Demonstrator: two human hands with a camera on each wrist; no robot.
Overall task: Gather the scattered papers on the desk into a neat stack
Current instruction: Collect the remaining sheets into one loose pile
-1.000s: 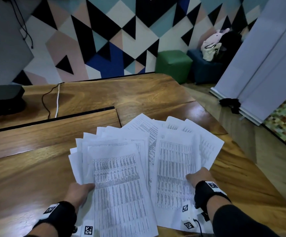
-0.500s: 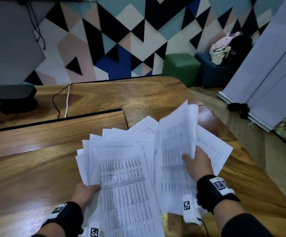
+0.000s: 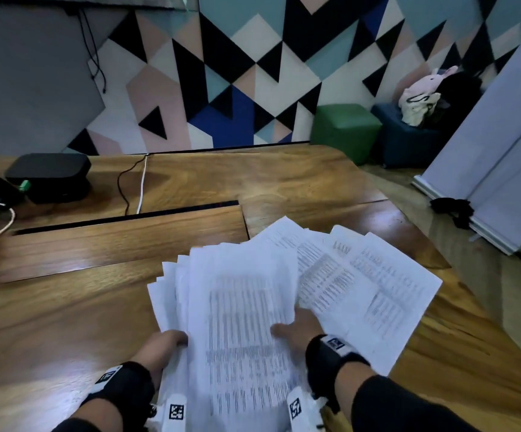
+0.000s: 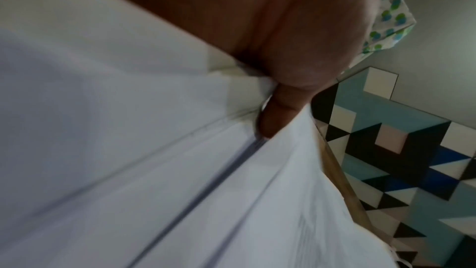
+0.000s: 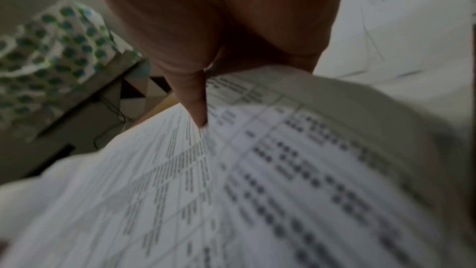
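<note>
Wooden worktop (image 3: 66, 322) under a wall of coloured triangles, black box (image 3: 49, 176) and cables at the far left. Roughly midway, by the look of it: most papers already drawn into a loose, uneven bundle (image 3: 240, 322) at the near edge, a few sheets (image 3: 371, 285) fanned out flat to the right and not yet collected; edges nowhere squared. Left hand (image 3: 162, 344) at the bundle's left side, thumb (image 4: 273, 121) pressed down among the sheets, fingers hidden beneath, so apparently pinching the bundle. Right hand (image 3: 296, 328) at the bundle's right edge, thumb (image 5: 195, 105) on the printed top page, fingers out of sight under it, seemingly clasping that sheet. Left to do, judging from this: pull in the fanned sheets, then tap everything flush.
</note>
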